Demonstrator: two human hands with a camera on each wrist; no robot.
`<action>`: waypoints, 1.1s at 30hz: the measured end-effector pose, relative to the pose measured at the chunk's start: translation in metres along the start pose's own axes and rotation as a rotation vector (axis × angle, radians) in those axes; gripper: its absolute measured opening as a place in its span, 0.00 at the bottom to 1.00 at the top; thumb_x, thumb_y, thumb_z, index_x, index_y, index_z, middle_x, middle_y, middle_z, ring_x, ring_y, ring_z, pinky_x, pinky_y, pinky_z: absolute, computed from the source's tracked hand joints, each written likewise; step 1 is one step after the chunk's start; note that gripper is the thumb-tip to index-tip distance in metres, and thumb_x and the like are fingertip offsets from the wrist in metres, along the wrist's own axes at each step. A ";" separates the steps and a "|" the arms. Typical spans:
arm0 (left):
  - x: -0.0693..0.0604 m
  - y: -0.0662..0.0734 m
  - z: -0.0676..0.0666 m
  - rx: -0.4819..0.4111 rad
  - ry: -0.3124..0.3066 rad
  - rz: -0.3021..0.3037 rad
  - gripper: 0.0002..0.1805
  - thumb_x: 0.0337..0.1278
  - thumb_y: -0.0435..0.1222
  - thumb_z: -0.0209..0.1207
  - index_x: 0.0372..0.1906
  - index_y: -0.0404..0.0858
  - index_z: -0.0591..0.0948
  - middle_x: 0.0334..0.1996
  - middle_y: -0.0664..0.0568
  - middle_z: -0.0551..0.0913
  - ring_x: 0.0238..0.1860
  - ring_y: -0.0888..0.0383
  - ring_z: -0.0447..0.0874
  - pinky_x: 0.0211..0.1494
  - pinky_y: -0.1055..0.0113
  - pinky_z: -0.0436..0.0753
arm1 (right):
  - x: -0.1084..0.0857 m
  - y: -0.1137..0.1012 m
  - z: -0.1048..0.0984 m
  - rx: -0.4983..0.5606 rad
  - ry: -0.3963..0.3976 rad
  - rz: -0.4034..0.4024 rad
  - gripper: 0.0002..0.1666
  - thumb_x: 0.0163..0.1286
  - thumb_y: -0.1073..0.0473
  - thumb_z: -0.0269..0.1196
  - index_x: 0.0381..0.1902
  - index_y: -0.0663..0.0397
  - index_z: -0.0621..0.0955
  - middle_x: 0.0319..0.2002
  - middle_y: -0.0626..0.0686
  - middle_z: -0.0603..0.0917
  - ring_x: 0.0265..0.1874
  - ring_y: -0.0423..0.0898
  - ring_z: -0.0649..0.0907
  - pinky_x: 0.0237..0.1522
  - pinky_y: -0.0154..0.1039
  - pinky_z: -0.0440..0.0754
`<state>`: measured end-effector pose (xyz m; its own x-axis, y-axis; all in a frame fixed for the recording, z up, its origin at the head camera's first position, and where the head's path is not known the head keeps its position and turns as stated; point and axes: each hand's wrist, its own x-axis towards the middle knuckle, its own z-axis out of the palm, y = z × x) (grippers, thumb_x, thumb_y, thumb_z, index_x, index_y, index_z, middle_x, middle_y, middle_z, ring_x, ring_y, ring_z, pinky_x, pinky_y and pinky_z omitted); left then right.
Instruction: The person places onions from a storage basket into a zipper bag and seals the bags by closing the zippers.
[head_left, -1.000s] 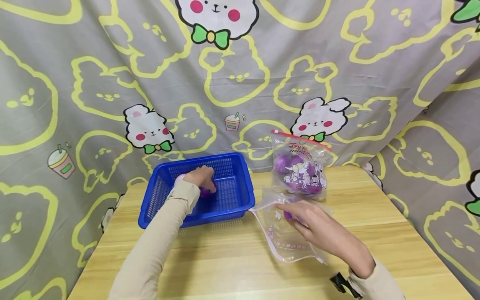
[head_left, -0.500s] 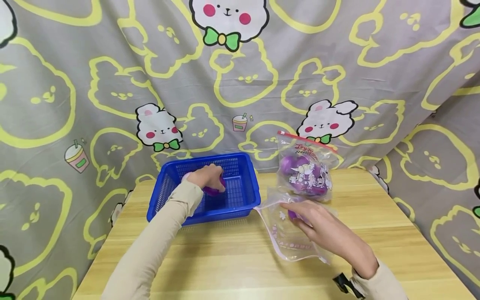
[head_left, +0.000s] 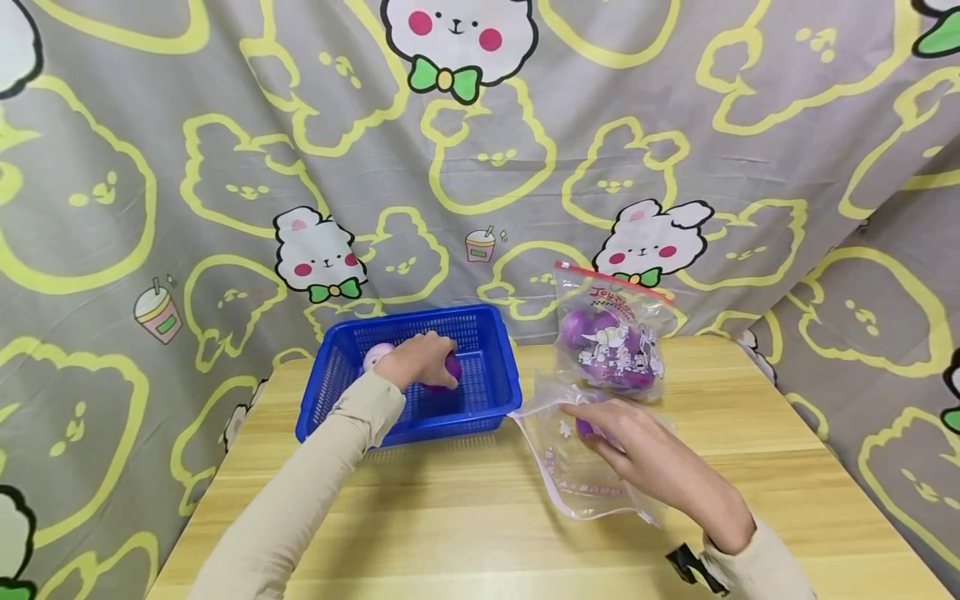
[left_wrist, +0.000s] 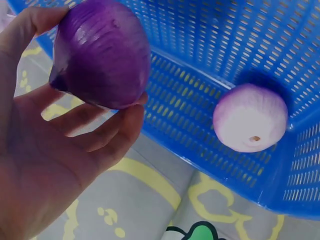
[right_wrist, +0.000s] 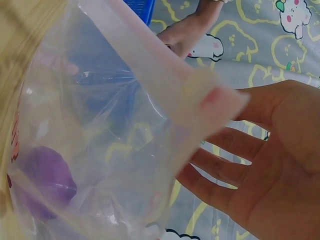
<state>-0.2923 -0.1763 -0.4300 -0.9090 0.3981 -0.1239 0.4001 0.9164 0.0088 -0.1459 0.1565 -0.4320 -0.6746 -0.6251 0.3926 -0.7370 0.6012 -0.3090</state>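
My left hand (head_left: 420, 360) grips a purple onion (left_wrist: 102, 55) between thumb and fingertips, inside the blue basket (head_left: 442, 429). A second, paler onion (left_wrist: 250, 117) lies on the basket floor, partly hidden by that hand in the head view. To the right, my right hand (head_left: 637, 442) holds the rim of a clear zip bag (head_left: 577, 492) with a pink edge. The bag's mouth gapes toward the basket. One purple onion (right_wrist: 47, 182) shows through its plastic in the right wrist view.
Behind the held bag stands another clear bag (head_left: 615, 342) with a red zip strip, several purple onions inside. All of it rests on a wooden table (head_left: 450, 533), with a patterned grey curtain (head_left: 360, 175) at the back and sides.
The left hand has shifted slightly right within the basket with the onion in its grip, uncovering more of the pale onion. The right hand still holds the bag. The head view has turned slightly.
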 end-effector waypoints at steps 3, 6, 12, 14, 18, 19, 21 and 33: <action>-0.003 -0.001 0.002 -0.009 0.031 0.007 0.37 0.46 0.51 0.72 0.60 0.37 0.79 0.46 0.40 0.83 0.44 0.44 0.82 0.45 0.52 0.82 | 0.000 0.000 0.000 -0.006 -0.005 0.008 0.27 0.64 0.66 0.67 0.62 0.54 0.80 0.38 0.39 0.82 0.36 0.33 0.77 0.41 0.37 0.81; -0.008 -0.003 0.002 -0.028 0.073 0.025 0.41 0.46 0.51 0.72 0.64 0.35 0.75 0.48 0.39 0.83 0.45 0.44 0.82 0.47 0.52 0.83 | 0.000 0.000 0.000 -0.016 0.000 0.012 0.27 0.64 0.66 0.68 0.62 0.54 0.80 0.38 0.37 0.81 0.37 0.34 0.78 0.42 0.39 0.82; -0.019 -0.006 0.002 -0.058 0.167 0.067 0.40 0.47 0.50 0.72 0.63 0.34 0.73 0.42 0.41 0.84 0.41 0.45 0.82 0.45 0.52 0.82 | 0.000 0.000 0.000 -0.025 0.002 0.012 0.27 0.64 0.65 0.68 0.62 0.54 0.79 0.38 0.38 0.81 0.39 0.35 0.79 0.45 0.41 0.83; -0.023 -0.007 0.003 -0.061 0.204 0.072 0.38 0.46 0.50 0.72 0.59 0.34 0.73 0.38 0.43 0.83 0.38 0.46 0.81 0.42 0.51 0.81 | 0.000 0.001 0.000 -0.025 0.000 0.013 0.27 0.65 0.65 0.68 0.63 0.54 0.79 0.39 0.38 0.81 0.40 0.36 0.79 0.45 0.41 0.83; -0.028 -0.007 0.005 -0.071 0.263 0.072 0.33 0.44 0.50 0.72 0.51 0.36 0.72 0.31 0.47 0.81 0.33 0.48 0.78 0.39 0.52 0.78 | -0.001 0.001 0.000 -0.022 -0.002 0.015 0.27 0.65 0.65 0.68 0.63 0.54 0.79 0.39 0.38 0.81 0.41 0.37 0.80 0.46 0.42 0.83; -0.029 -0.007 0.005 -0.075 0.275 0.072 0.33 0.43 0.50 0.72 0.50 0.37 0.72 0.30 0.48 0.81 0.32 0.48 0.78 0.39 0.52 0.78 | -0.001 0.001 0.000 -0.021 -0.002 0.017 0.28 0.65 0.65 0.68 0.63 0.54 0.79 0.39 0.38 0.81 0.41 0.37 0.80 0.47 0.42 0.83; -0.031 -0.005 0.006 -0.079 0.292 0.071 0.33 0.43 0.51 0.72 0.49 0.37 0.72 0.30 0.48 0.81 0.32 0.49 0.78 0.40 0.52 0.78 | -0.002 0.001 -0.001 -0.022 0.001 0.020 0.28 0.64 0.66 0.68 0.63 0.54 0.79 0.41 0.40 0.83 0.43 0.40 0.82 0.48 0.44 0.83; -0.046 0.003 0.013 -0.139 0.335 0.056 0.37 0.47 0.54 0.68 0.57 0.35 0.76 0.48 0.44 0.81 0.44 0.45 0.77 0.50 0.51 0.78 | -0.006 0.001 -0.004 -0.012 -0.021 0.053 0.29 0.65 0.66 0.67 0.65 0.53 0.78 0.54 0.52 0.84 0.55 0.51 0.82 0.55 0.52 0.80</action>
<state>-0.2480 -0.1925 -0.4375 -0.8832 0.4185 0.2119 0.4517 0.8806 0.1436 -0.1427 0.1629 -0.4315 -0.7134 -0.6025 0.3578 -0.6998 0.6393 -0.3186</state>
